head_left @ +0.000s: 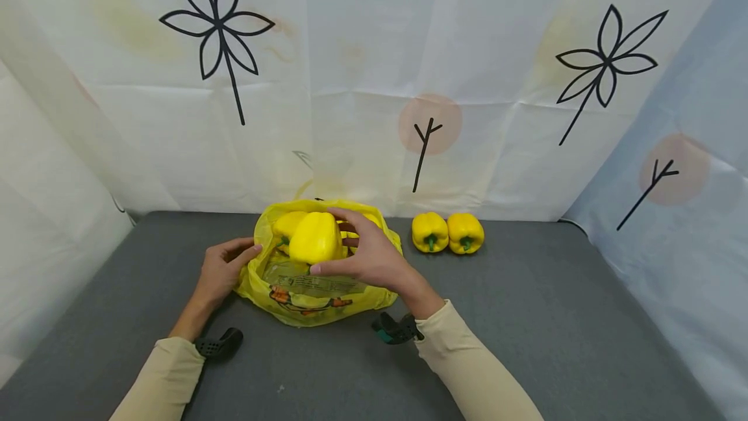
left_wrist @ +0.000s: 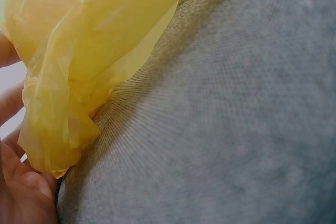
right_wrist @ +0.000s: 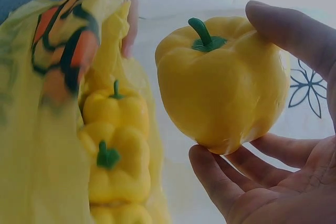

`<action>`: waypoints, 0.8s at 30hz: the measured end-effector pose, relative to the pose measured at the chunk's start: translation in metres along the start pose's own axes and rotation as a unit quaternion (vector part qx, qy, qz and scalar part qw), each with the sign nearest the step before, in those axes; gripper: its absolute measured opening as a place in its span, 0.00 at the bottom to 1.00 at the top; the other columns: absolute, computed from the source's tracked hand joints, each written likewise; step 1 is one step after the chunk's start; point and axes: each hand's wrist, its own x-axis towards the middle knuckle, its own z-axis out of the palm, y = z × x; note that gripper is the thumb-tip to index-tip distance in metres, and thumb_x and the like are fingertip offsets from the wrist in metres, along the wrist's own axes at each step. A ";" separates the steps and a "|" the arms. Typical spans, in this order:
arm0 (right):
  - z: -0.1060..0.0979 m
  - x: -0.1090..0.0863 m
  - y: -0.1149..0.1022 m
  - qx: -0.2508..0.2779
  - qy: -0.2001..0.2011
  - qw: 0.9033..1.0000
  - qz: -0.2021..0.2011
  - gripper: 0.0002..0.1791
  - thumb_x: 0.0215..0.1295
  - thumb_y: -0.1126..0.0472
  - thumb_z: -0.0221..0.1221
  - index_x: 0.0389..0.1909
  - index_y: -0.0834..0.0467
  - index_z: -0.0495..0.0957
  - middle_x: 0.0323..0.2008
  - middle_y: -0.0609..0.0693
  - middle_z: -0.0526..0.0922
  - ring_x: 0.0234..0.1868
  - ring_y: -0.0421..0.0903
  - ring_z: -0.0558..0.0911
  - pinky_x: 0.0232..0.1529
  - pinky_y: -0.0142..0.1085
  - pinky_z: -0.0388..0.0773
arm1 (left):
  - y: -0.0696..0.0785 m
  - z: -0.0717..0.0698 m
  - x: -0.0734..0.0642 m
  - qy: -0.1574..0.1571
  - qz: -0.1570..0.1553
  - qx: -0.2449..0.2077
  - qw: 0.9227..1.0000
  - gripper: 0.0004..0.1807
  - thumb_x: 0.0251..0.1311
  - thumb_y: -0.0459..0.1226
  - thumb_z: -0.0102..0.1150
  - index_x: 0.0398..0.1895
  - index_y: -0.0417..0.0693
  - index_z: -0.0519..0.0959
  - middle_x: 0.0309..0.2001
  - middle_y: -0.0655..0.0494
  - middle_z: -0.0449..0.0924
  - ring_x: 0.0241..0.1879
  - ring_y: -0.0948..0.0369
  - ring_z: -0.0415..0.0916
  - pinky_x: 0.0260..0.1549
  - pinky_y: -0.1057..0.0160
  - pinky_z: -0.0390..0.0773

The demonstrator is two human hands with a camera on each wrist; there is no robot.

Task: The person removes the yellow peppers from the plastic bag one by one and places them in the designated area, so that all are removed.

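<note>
Apparently to steady the bag [head_left: 318,314], I've the left hand [head_left: 224,269] pinching its edge.
The right hand [head_left: 376,255] grips a pepper [head_left: 314,239] from opposite sides, likely for security.

Behind the grey table [head_left: 537,330] hangs a pale backdrop [head_left: 362,31], seemingly cloth, with black flowers [head_left: 219,23] and pinkish discs [head_left: 430,123].

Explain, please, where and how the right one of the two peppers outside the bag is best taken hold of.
The right pepper is probably best held by its rounded body, from above and the right: the left pepper crowds its left side, its right is free, and its stem points toward the viewer.
</note>
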 end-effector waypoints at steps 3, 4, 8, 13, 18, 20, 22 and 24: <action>-0.008 -0.006 0.003 0.000 0.001 1.000 0.005 0.51 0.57 0.58 0.75 0.78 0.53 0.58 0.73 0.52 0.62 0.67 0.56 0.72 0.59 0.47 0.77 | 0.000 0.000 0.000 0.000 -0.003 0.001 1.000 0.21 0.73 0.41 0.60 0.59 0.33 0.80 0.49 0.55 0.83 0.43 0.76 0.77 0.40 0.75 0.77; -0.011 -0.008 0.003 -0.001 0.001 1.000 0.003 0.51 0.57 0.58 0.75 0.79 0.54 0.57 0.73 0.53 0.62 0.67 0.57 0.73 0.59 0.47 0.77 | 0.000 0.000 0.000 0.000 -0.004 0.002 1.000 0.21 0.73 0.41 0.60 0.60 0.33 0.80 0.50 0.54 0.83 0.43 0.76 0.77 0.41 0.75 0.77; -0.022 -0.015 0.008 -0.011 0.004 1.000 0.002 0.52 0.57 0.57 0.75 0.79 0.53 0.57 0.73 0.52 0.62 0.68 0.58 0.72 0.59 0.48 0.77 | 0.001 0.000 -0.001 -0.001 -0.007 0.002 1.000 0.22 0.73 0.41 0.60 0.60 0.33 0.80 0.51 0.51 0.82 0.43 0.76 0.76 0.41 0.75 0.77; -0.036 -0.025 0.013 -0.017 0.019 1.000 -0.001 0.52 0.57 0.57 0.75 0.79 0.53 0.58 0.75 0.52 0.60 0.70 0.57 0.69 0.65 0.50 0.72 | 0.001 0.000 -0.001 -0.001 -0.004 -0.006 1.000 0.22 0.73 0.41 0.60 0.60 0.33 0.80 0.50 0.56 0.83 0.44 0.76 0.77 0.41 0.75 0.77; -0.046 -0.035 0.016 -0.034 0.029 0.999 -0.001 0.53 0.56 0.56 0.76 0.79 0.55 0.57 0.75 0.53 0.61 0.71 0.55 0.67 0.67 0.48 0.69 | 0.000 0.000 -0.001 -0.002 -0.007 -0.019 1.000 0.21 0.73 0.40 0.60 0.60 0.33 0.80 0.47 0.64 0.82 0.44 0.75 0.77 0.41 0.75 0.78; -0.050 -0.039 0.017 -0.039 0.030 0.999 -0.001 0.53 0.56 0.56 0.76 0.79 0.55 0.57 0.75 0.54 0.61 0.72 0.55 0.67 0.67 0.48 0.69 | 0.000 0.000 -0.001 -0.002 -0.008 -0.017 1.000 0.22 0.73 0.40 0.60 0.60 0.33 0.80 0.47 0.64 0.82 0.44 0.75 0.77 0.41 0.75 0.78; -0.055 -0.043 0.017 -0.039 0.031 0.999 -0.003 0.53 0.57 0.56 0.76 0.79 0.55 0.56 0.75 0.54 0.61 0.72 0.56 0.66 0.68 0.49 0.68 | 0.000 -0.001 -0.001 -0.002 -0.008 -0.013 1.000 0.22 0.73 0.41 0.60 0.61 0.33 0.79 0.48 0.63 0.82 0.44 0.75 0.77 0.41 0.75 0.77; -0.059 -0.047 0.017 -0.038 0.032 0.999 -0.006 0.52 0.57 0.57 0.76 0.79 0.54 0.57 0.74 0.55 0.61 0.71 0.56 0.67 0.69 0.50 0.67 | 0.000 -0.001 -0.001 -0.001 -0.008 -0.010 1.000 0.22 0.73 0.41 0.60 0.61 0.33 0.79 0.49 0.61 0.82 0.44 0.76 0.76 0.41 0.75 0.77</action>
